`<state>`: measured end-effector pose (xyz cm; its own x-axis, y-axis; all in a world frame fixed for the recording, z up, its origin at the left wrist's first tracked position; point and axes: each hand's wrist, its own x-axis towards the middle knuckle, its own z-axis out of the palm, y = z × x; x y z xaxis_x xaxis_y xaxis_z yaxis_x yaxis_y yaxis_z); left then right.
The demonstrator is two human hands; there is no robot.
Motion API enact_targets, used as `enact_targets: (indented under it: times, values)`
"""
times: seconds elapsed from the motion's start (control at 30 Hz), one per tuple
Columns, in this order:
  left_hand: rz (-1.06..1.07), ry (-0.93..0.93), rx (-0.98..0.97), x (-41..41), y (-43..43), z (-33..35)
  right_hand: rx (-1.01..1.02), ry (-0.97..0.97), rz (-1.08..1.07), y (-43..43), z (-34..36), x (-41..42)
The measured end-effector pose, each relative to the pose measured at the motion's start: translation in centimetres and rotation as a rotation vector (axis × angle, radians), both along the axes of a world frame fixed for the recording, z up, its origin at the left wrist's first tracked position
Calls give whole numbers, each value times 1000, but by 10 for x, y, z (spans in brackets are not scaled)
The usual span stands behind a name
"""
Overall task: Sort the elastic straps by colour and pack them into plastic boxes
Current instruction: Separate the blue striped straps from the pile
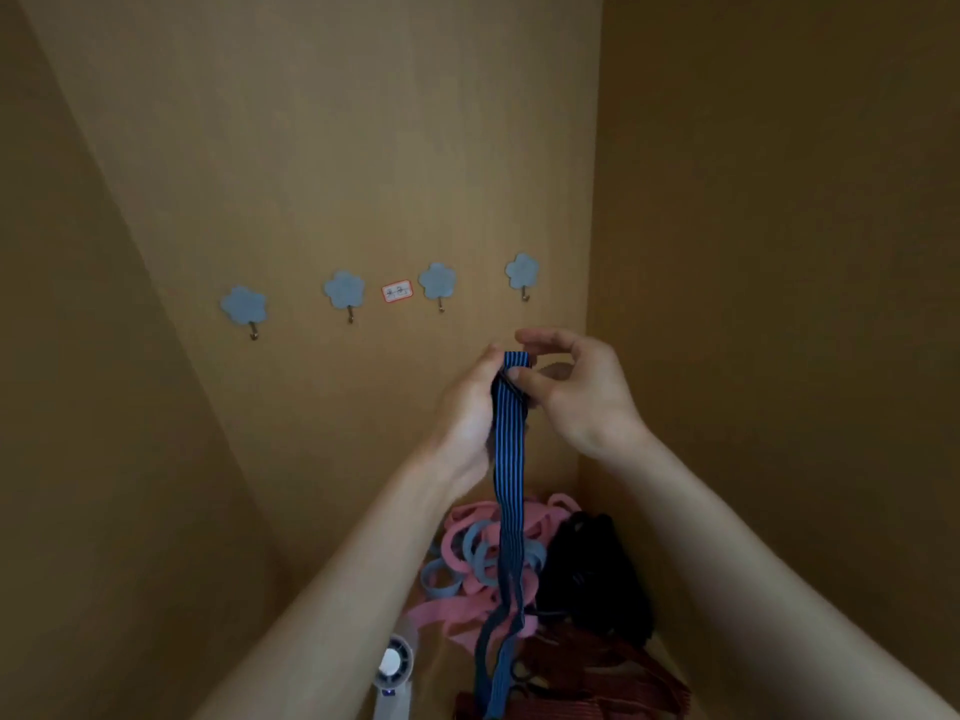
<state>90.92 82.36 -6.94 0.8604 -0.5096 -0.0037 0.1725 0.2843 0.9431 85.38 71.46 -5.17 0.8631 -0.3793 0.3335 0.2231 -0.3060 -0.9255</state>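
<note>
Both hands are up in front of the tan wood-look wall, holding one long flat elastic strap w/ narrow blue and black lengthwise stripes. The left hand has its fingers curled round the strap's top from the left. The right hand pinches the same top end w/ its thumb on the front, its other fingers arched loosely above. The top looks folded over, approx. two layers.

From there the strap hangs straight down, splits into two wavy tails lower down and runs out at the near edge.

Behind it, far side by the corner, sits a tangled pile of pink and pale blue elastic bands. Right of that is a heap of black straps, and nearer, dark red striped straps.

Near left: a small white handheld fan. On the wall are four blue flower-shaped hooks and a small red-edged label.
</note>
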Motion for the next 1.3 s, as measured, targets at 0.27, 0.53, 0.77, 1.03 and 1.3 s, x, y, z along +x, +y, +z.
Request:
enact_targets:
  times: [0.27,0.53,0.77,1.03,1.3]
  values:
    - [105,-308,83,-3,-5,-1,-409,-17,-255,-2,-1,-2]
    - [-5,-322,49,6,3,-4,-83,-26,-11,6,6,-3]
    - [-60,-279,34,9,3,7,-328,-59,14,-18,7,4]
    - [-240,-111,-199,15,14,1,-56,-29,265,-32,10,10]
    - [-486,-120,99,4,34,-72,147,-55,318,-46,43,19]
